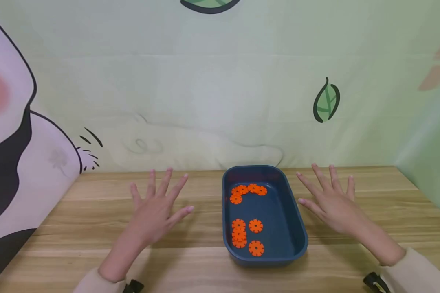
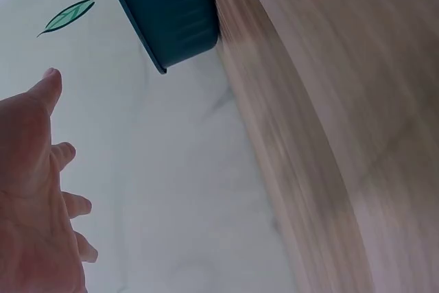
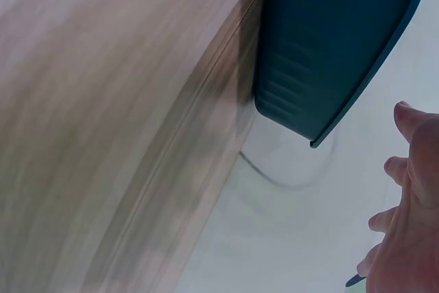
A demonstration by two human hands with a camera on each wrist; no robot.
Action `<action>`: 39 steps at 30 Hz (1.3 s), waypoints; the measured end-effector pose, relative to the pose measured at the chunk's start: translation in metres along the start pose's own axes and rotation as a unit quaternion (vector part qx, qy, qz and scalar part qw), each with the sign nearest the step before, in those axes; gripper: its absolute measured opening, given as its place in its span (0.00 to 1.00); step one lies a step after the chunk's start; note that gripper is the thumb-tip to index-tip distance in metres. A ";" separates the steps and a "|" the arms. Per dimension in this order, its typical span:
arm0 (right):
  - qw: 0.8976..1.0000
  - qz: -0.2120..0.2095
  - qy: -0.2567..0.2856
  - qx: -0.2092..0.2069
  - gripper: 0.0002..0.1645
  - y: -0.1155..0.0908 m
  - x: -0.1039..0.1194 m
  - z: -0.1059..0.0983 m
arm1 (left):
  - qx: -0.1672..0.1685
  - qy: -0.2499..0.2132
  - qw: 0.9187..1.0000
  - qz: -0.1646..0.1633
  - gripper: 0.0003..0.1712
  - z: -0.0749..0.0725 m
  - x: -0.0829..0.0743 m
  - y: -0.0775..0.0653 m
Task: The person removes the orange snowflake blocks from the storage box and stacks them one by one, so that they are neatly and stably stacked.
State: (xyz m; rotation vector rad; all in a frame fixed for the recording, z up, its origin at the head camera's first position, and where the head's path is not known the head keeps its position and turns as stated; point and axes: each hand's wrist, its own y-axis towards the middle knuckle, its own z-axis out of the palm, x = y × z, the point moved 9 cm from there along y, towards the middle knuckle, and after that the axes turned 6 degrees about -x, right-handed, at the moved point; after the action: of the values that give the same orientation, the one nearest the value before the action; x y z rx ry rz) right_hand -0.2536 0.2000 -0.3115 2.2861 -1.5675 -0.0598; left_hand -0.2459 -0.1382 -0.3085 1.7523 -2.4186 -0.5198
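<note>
A dark blue rectangular bin (image 1: 284, 219) with rounded corners stands on the wooden table. Several orange notched plastic discs (image 1: 256, 248) lie on its floor, some in an arc at the far end, others overlapping near the front left. Left of the bin, my left hand (image 1: 154, 215) is held over the table with fingers spread, holding nothing. My right hand (image 1: 335, 209) is spread the same way just right of the bin, apart from its wall. Both wrist views show the bin's outer side, with the left palm (image 2: 31, 204) and right palm (image 3: 418, 217) bare.
The wooden table (image 1: 95, 203) runs back to a pale green cloth backdrop (image 1: 220, 93) printed with leaves and a large cartoon figure (image 1: 55, 142) at left. Dark straps show at both cuffs.
</note>
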 end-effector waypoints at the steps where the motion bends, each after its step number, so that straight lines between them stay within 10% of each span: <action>1: 1.000 0.001 0.004 0.000 0.36 0.000 0.000 0.000 | 0.002 -0.006 1.000 0.000 0.41 0.001 -0.001 0.001; 17: 0.991 0.031 0.132 0.012 0.37 0.003 -0.002 0.002 | -0.001 -0.167 0.986 0.010 0.41 0.013 -0.027 0.009; 39: 0.915 0.064 0.391 0.069 0.38 0.008 0.006 0.029 | -0.003 -0.475 0.880 -0.008 0.44 0.021 -0.077 0.024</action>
State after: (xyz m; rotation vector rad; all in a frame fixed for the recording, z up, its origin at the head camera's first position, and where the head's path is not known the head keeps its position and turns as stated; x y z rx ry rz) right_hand -0.2656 0.1842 -0.3345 1.9017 -1.2832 0.9097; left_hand -0.2480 -0.0549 -0.3117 1.7460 -2.9157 -1.7277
